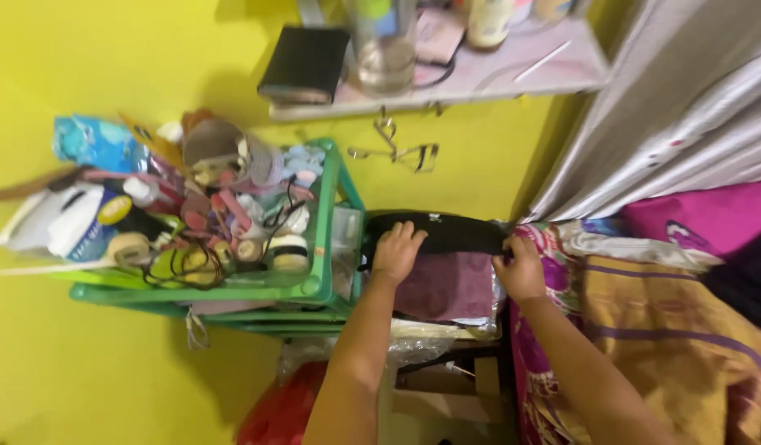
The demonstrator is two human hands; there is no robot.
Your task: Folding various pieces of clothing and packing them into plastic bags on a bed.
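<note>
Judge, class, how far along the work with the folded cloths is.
Done: a maroon cloth lies folded on the pile. In hand: left hand and right hand press a black cloth above it. Left: loose patterned fabrics lie unfolded at the right.

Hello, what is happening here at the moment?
A person leans over a stack of folded cloths between a green rack and a bed. The left hand lies flat on the black cloth on top, and the right hand grips that cloth's right end. A maroon cloth lies just under it. The rack is crowded with small bottles and jars. A shelf hangs on the yellow wall above.
</note>
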